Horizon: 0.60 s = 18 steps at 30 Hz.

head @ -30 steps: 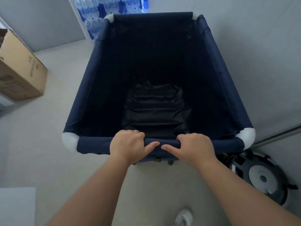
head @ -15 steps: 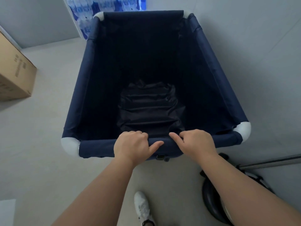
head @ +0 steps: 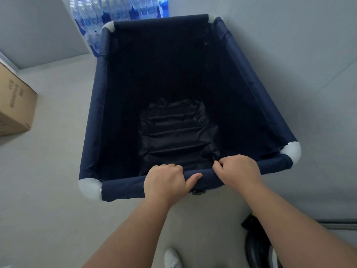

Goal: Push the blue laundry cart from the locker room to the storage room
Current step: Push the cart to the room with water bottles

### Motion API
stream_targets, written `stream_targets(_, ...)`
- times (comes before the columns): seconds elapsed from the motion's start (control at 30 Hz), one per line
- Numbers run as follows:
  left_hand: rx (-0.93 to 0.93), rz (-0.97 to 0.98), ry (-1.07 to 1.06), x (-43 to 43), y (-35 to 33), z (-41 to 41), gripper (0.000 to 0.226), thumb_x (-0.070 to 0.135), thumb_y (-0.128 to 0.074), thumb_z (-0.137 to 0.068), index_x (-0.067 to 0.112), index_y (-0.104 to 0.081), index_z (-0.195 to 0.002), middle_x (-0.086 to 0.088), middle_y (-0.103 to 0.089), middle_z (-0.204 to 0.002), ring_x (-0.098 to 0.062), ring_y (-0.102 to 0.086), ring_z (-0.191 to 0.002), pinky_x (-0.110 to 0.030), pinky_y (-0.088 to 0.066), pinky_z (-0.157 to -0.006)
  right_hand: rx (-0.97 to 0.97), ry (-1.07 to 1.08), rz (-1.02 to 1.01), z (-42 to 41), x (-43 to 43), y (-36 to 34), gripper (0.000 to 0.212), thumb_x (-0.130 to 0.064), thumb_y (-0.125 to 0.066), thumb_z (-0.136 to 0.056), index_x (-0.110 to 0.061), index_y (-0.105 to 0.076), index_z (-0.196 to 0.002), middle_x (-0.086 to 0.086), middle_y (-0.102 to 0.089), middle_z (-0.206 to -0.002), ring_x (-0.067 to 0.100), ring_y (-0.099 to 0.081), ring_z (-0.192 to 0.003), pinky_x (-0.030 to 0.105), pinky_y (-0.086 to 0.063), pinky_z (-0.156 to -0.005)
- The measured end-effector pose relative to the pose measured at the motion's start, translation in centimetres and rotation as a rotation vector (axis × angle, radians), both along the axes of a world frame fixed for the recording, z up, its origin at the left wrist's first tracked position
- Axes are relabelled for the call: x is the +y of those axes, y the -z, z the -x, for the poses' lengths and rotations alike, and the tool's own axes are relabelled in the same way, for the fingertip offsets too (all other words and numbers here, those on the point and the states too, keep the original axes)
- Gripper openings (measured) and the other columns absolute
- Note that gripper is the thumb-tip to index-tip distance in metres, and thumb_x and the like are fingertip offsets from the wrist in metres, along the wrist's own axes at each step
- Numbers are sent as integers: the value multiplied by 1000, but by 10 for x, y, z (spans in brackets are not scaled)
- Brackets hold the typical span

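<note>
The blue laundry cart (head: 123, 187) fills the middle of the view, a deep navy fabric bin on a tube frame with white corner joints. Only dark creased fabric shows at its bottom. My left hand (head: 166, 183) is wrapped over the near rim bar, thumb lying along the fabric. My right hand (head: 238, 170) grips the same bar just to the right, a small gap between the two hands. Both forearms stretch forward from the bottom of the view. The cart's wheels are hidden under the bin.
Shrink-wrapped packs of water bottles (head: 116, 14) stand against the cart's far-left corner. A cardboard box (head: 15, 105) sits on the floor at left. A grey wall (head: 299, 55) runs close along the cart's right side. A dark round device (head: 257, 248) and my white shoe (head: 172, 258) are near my feet.
The cart has rolled forward and swung slightly left, its near-right corner now higher. The round device has slid further behind me, and the cardboard box has drifted toward the left edge.
</note>
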<state>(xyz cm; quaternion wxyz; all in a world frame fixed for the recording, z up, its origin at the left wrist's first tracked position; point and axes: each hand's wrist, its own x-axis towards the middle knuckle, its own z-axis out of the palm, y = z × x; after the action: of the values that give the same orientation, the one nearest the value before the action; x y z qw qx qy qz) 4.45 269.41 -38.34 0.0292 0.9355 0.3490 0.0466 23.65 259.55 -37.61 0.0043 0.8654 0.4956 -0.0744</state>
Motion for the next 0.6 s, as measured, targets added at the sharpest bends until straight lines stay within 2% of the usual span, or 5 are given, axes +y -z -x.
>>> stream_targets(0.13, 8, 0, -32, 10, 0, -19, 69, 79, -17, -89, 23, -43, -57, 9, -39, -51, -15, -36, -45, -32, -25, -51, -49, -12, 10, -20, 12, 3, 46, -43, -40, -92, -22, -46, -52, -5, -45, -47, 16, -43, -50, 29, -19, -44)
stream_targets(0.33, 30, -24, -36, 19, -1, -54, 68, 77, -22, -90, 23, -46, -57, 6, -54, -52, -16, -35, -46, -32, -24, -51, -24, -60, 1, -59, 30, 1, 47, -43, -39, -93, -22, -43, -51, -5, -46, -47, 18, -46, -51, 30, -20, -44)
stream_targets(0.47, 59, -51, -50, 26, -3, -76, 67, 75, -24, -90, 23, -48, -55, 6, -55, -51, -16, -36, -45, -31, -23, -49, 32, -126, 20, -85, 41, -3, 49, -42, -37, -96, -22, -50, -53, -5, -52, -50, 18, -50, -52, 31, -28, -45)
stream_targets(0.6, 78, -48, -44, 30, -4, -93, 75, 75, -17, -91, 21, -54, -54, 5, -55, -49, -17, -39, -43, -32, -25, -50, 115, -134, 67, -103, 49, -8, 50, -42, -34, -96, -21, -51, -55, -4, -54, -55, 20, -53, -57, 34, -36, -52)
